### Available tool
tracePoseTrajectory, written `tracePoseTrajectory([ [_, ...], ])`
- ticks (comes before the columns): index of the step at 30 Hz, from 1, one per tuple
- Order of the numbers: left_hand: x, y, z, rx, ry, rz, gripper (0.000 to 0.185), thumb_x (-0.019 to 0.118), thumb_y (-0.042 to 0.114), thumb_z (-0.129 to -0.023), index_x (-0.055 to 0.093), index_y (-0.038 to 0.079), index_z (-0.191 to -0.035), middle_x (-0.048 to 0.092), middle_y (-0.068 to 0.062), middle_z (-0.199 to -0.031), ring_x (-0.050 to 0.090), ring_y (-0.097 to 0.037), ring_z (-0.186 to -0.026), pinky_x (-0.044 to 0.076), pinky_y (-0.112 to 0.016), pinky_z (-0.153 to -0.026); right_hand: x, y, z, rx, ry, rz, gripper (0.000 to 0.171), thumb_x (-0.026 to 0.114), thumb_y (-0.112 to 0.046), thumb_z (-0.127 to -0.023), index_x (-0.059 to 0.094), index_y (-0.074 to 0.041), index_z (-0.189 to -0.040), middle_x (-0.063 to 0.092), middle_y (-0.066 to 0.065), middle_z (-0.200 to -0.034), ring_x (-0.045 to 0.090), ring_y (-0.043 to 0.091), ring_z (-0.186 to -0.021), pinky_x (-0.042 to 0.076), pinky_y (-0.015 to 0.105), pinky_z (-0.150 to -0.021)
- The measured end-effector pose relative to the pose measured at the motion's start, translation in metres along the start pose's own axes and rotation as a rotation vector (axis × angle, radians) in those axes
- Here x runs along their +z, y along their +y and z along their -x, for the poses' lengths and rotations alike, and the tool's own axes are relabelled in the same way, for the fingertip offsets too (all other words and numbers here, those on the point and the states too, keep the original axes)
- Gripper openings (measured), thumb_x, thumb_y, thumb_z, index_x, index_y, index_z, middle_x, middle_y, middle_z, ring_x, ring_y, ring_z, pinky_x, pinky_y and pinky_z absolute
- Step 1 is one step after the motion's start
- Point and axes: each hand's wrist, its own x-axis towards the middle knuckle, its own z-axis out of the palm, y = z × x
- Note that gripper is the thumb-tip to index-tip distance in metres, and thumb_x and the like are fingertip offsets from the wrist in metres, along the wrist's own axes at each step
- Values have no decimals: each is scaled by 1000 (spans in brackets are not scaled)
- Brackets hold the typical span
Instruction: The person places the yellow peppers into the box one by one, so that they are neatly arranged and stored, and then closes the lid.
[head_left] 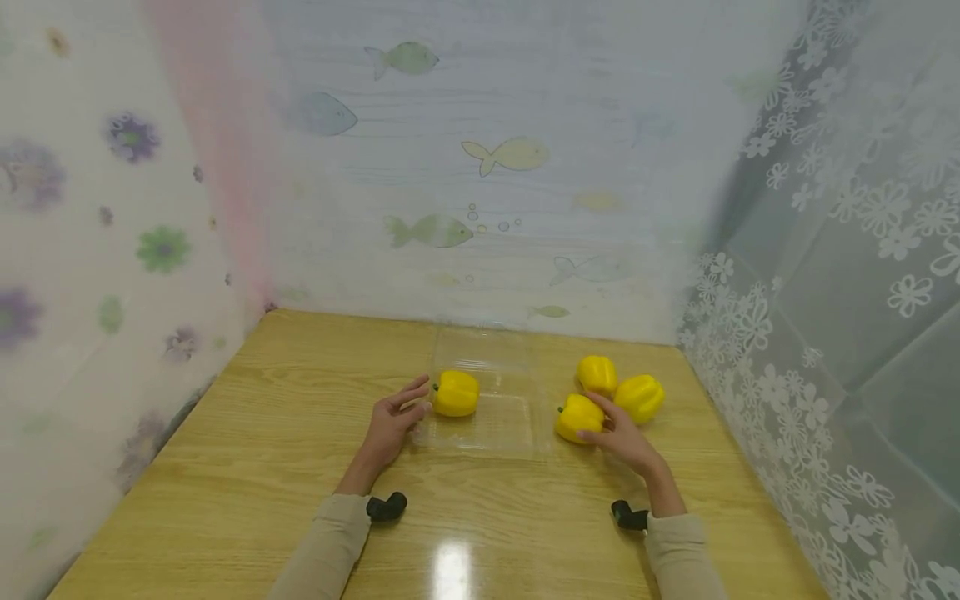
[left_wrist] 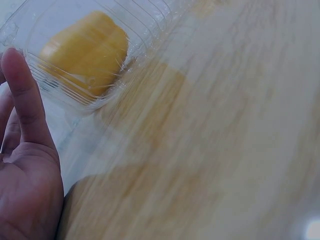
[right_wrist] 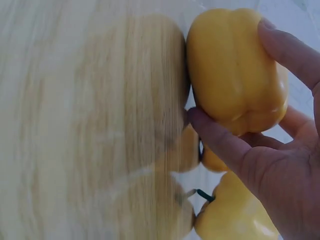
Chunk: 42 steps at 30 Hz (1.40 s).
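Observation:
My right hand [head_left: 628, 440] holds a yellow bell pepper [head_left: 576, 418] just right of the clear plastic container [head_left: 495, 446]; the right wrist view shows thumb and fingers around the pepper [right_wrist: 230, 65]. Inside the container, on its left side, lies another yellow bell pepper [head_left: 457, 393]. Beside the container's left edge is my left hand [head_left: 390, 427], its fingers extended and nothing held. The left wrist view shows that hand [left_wrist: 27, 165] close to the container wall, with the pepper [left_wrist: 87, 55] visible through the plastic. The container's lid [head_left: 480, 348] is folded back, away from me.
Two more yellow bell peppers [head_left: 597, 375] [head_left: 640, 398] sit behind and right of my right hand on the wooden table [head_left: 262, 467]. A fish-print curtain [head_left: 480, 192] hangs along the table's back edge, with patterned sheets on both sides.

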Motion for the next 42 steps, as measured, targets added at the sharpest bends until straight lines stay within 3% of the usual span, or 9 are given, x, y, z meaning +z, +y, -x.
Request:
tracePoseTrajectory([
  [4, 0, -1, 0, -1, -1, 7, 44, 68, 1, -96, 57, -12, -137, 42, -14, -159, 63, -6, -82, 49, -17, -58, 2, 0, -1, -8, 5, 8, 75, 71, -15, -97, 31, -1, -158, 31, 28, -160, 38, 53, -140, 45, 57, -106],
  [12, -2, -4, -2, 16, -9, 4, 45, 68, 1, -96, 55, -14, -137, 40, -17, -160, 62, -4, -83, 48, -17, -58, 2, 1, 0, 0, -35, -94, 76, 70, -11, -97, 28, -2, -160, 30, 31, -159, 40, 55, -137, 58, 38, -89],
  [23, -1, -3, -1, 8, -12, 4, 45, 69, 3, -96, 57, -11, -138, 42, -13, -160, 61, -6, -82, 49, -18, -59, 4, 1, -4, 51, -5, -153, 75, 68, -10, -99, 26, -4, -161, 32, 32, -156, 50, 47, -129, 60, 43, -85],
  [42, -1, -1, -1, 9, -21, 17, 47, 67, 1, -97, 52, -14, -140, 38, -17, -161, 58, -4, -75, 49, -18, -58, 11, 2, -7, -16, 39, -235, 74, 66, -6, -99, 26, -3, -160, 23, 27, -163, 41, 54, -134, 60, 44, -85],
])
